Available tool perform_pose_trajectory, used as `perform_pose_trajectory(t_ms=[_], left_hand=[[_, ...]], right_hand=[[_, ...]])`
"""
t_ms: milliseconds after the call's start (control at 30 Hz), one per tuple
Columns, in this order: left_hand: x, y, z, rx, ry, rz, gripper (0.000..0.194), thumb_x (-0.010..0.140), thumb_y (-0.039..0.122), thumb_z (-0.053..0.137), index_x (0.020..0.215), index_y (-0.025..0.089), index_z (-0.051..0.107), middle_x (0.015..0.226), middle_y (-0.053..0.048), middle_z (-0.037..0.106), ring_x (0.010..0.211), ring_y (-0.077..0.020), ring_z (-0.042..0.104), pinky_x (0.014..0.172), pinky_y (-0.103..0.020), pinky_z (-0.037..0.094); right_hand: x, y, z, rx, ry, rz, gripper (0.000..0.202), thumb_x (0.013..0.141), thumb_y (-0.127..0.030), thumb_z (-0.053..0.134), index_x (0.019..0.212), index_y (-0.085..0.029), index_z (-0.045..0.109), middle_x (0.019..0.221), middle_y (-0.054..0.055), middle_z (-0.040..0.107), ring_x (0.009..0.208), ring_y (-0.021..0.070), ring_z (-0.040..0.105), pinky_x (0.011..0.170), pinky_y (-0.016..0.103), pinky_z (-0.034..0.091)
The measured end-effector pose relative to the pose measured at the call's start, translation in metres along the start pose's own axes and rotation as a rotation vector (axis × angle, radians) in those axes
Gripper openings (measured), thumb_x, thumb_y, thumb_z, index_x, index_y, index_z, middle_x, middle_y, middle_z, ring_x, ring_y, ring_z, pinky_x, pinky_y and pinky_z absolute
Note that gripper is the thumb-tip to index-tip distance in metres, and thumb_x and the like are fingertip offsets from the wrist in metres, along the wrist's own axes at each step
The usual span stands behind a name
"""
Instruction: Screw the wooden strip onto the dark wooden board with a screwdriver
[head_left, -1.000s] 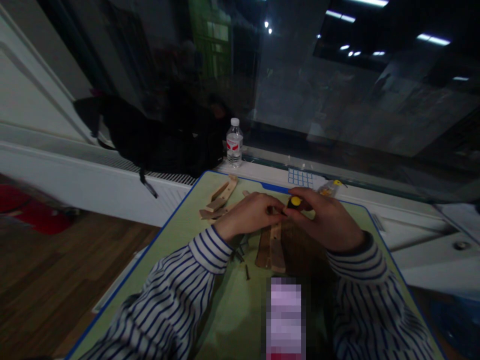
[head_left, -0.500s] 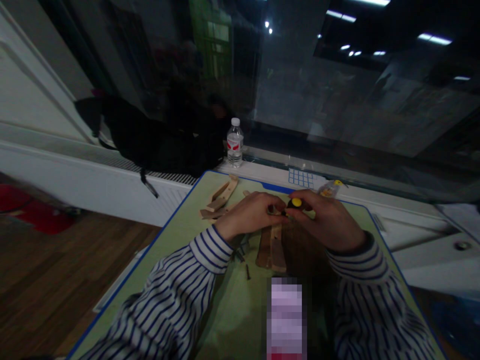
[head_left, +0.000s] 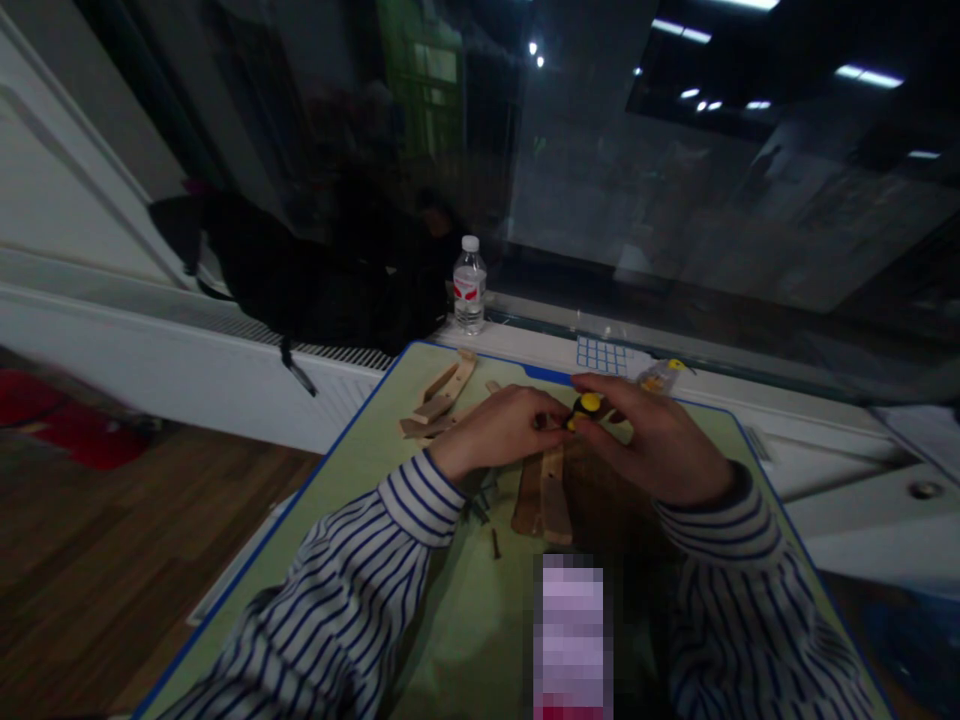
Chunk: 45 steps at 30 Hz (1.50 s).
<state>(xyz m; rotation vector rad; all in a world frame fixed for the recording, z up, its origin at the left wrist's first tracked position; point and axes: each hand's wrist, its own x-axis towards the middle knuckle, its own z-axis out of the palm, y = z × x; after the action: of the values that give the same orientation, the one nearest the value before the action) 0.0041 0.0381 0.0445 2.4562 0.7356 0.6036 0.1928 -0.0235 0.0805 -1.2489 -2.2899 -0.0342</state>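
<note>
My right hand [head_left: 656, 440] grips a short black-and-yellow screwdriver [head_left: 590, 403], its handle end tilted up toward me. Close against it, my left hand [head_left: 506, 425] has thumb and fingers pinched together at the screwdriver's lower end; what they hold is hidden. Beneath both hands a pale wooden strip with holes [head_left: 553, 490] lies along a darker brown wooden board [head_left: 529, 495]. Several screws lie by my left wrist, one screw [head_left: 495, 543] apart from the others.
Loose wooden pieces [head_left: 442, 395] lie at the far left of the green, blue-edged table [head_left: 450, 620]. A water bottle [head_left: 470, 290] stands on the sill beside a black bag [head_left: 322, 285]. A clear plastic bag [head_left: 658, 378] sits behind my right hand.
The screwdriver handle has turned and tipped slightly in my right hand, whose fingers have shifted and spread a little. My left hand stays nearly in place.
</note>
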Motion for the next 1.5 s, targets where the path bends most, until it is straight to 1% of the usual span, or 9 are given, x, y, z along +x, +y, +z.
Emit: perform_pose_trajectory(t_ms=[133,367,600,767,1033,1167,1233,1367,1500], left_hand=[[-0.0001,-0.0005,0.0002,0.001,-0.019,0.011,0.018,0.086,0.021,0.054,0.096,0.015,0.069,0.090,-0.005,0.071,0.079,-0.0158,0.063,0.071,-0.026,0.044],[-0.0004,-0.0011,0.0009,-0.005,0.008,-0.003,0.019,0.086,0.024,0.057,0.098,0.017,0.069,0.091,-0.005,0.072,0.081,-0.0163,0.064,0.072,-0.026,0.044],[-0.0005,-0.0055,0.0027,-0.004,0.032,-0.041,0.027,0.084,0.039,0.062,0.100,0.019,0.069,0.093,-0.006,0.072,0.084,-0.0182,0.064,0.074,-0.026,0.045],[-0.0011,-0.0031,0.0020,0.000,0.024,-0.054,0.022,0.086,0.034,0.060,0.098,0.019,0.070,0.089,-0.005,0.072,0.080,-0.0168,0.064,0.070,-0.026,0.044],[-0.0008,-0.0030,0.0016,-0.007,0.014,-0.051,0.021,0.087,0.031,0.058,0.099,0.019,0.070,0.090,-0.005,0.072,0.079,-0.0166,0.064,0.070,-0.027,0.044],[-0.0006,-0.0030,0.0012,0.003,0.010,-0.036,0.020,0.088,0.029,0.057,0.098,0.019,0.070,0.089,-0.005,0.072,0.079,-0.0164,0.065,0.070,-0.026,0.043],[-0.0005,-0.0025,0.0009,0.013,0.006,-0.033,0.019,0.088,0.029,0.057,0.097,0.018,0.070,0.089,-0.005,0.072,0.079,-0.0162,0.065,0.070,-0.026,0.043],[-0.0005,-0.0028,0.0014,0.033,0.017,-0.019,0.018,0.088,0.030,0.057,0.097,0.020,0.070,0.090,-0.004,0.073,0.079,-0.0164,0.065,0.070,-0.026,0.043],[-0.0006,-0.0047,0.0018,0.013,0.011,-0.015,0.020,0.088,0.028,0.056,0.100,0.020,0.070,0.091,-0.004,0.073,0.080,-0.0162,0.065,0.072,-0.025,0.044]], right_hand=[[0.0007,0.0009,-0.0004,0.014,-0.001,-0.042,0.028,0.088,-0.023,0.052,0.115,-0.017,0.059,0.110,0.009,0.070,0.096,0.0193,0.067,0.082,0.035,0.055],[0.0003,0.0022,0.0007,-0.059,0.028,0.015,0.026,0.088,-0.029,0.056,0.109,-0.015,0.062,0.103,0.010,0.072,0.088,0.0209,0.069,0.079,0.036,0.056],[0.0001,0.0025,0.0010,-0.102,0.034,0.026,0.026,0.089,-0.033,0.056,0.108,-0.017,0.062,0.098,0.008,0.073,0.079,0.0199,0.070,0.071,0.034,0.055],[0.0005,0.0028,0.0015,-0.108,0.044,0.030,0.025,0.089,-0.035,0.055,0.106,-0.018,0.062,0.095,0.007,0.073,0.074,0.0190,0.070,0.066,0.033,0.054],[0.0011,0.0001,0.0005,-0.084,0.034,0.058,0.027,0.088,-0.035,0.055,0.108,-0.016,0.061,0.091,0.008,0.073,0.075,0.0203,0.070,0.067,0.035,0.055],[0.0002,0.0010,0.0010,-0.040,0.015,0.038,0.038,0.088,-0.036,0.056,0.120,-0.017,0.056,0.106,0.010,0.071,0.082,0.0199,0.070,0.074,0.037,0.056],[-0.0004,0.0019,0.0015,-0.039,0.002,0.016,0.038,0.088,-0.033,0.054,0.123,-0.018,0.055,0.113,0.011,0.069,0.085,0.0197,0.069,0.076,0.037,0.056],[-0.0013,0.0037,0.0027,-0.059,0.017,0.000,0.030,0.088,-0.028,0.054,0.116,-0.019,0.060,0.110,0.008,0.071,0.090,0.0206,0.069,0.078,0.037,0.057],[-0.0014,0.0044,0.0037,-0.086,0.036,0.015,0.029,0.088,-0.029,0.055,0.113,-0.016,0.061,0.107,0.009,0.072,0.091,0.0224,0.069,0.080,0.038,0.056]])
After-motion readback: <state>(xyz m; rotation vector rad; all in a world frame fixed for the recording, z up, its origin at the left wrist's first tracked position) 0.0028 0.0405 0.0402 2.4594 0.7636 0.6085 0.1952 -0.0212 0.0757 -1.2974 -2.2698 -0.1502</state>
